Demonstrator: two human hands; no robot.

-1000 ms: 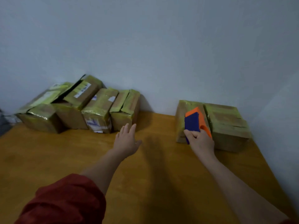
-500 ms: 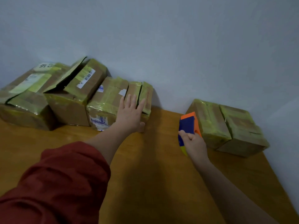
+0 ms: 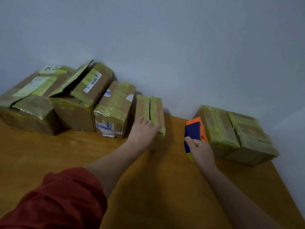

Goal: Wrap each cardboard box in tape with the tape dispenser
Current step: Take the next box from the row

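Hands (image 3: 143,132) (image 3: 200,148) on box (image 3: 156,106) edge and dispenser (image 3: 192,129)

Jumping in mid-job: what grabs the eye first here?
The orange-and-blue tape dispenser stands out, gripped by the right hand at centre right, beside two taped boxes. The left hand grips the top edge of the narrow box, which ends the left row of boxes.
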